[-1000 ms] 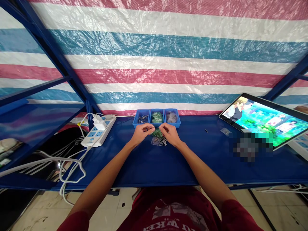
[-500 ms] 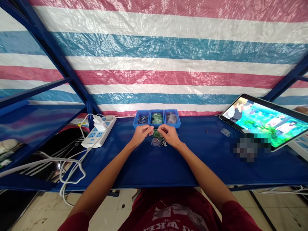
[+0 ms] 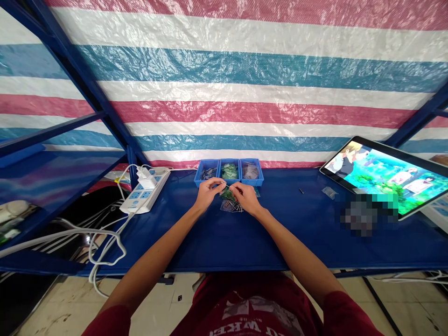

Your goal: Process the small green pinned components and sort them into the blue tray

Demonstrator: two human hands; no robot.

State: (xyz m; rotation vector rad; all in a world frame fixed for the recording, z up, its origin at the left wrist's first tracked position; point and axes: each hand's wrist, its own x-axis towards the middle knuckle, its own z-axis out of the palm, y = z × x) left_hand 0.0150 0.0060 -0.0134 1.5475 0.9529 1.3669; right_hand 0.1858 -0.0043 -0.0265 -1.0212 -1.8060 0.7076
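Observation:
My left hand and my right hand are close together over the table, each with thumb and fingertips pinched. A thin, pale metal pin spans the small gap between them, one end in each pinch; its exact kind is too small to tell. Below the fingers lies a loose pile of metal screws, partly covered by my right hand. Small green packets and a clear plastic bag lie by that pile. Just behind stand three joined blue bins, holding screws, green packets and clear bags.
At the left a white power strip carries plugs and loose white cables. To the right are a tablet playing a cartoon, a blurred patch, a small clear bag and a short dark piece. Striped sheeting hangs behind.
My left fingers have shifted slightly and the pin now tilts down toward my right hand. Both hands stay pinched over the pile; the whole view has moved a little.

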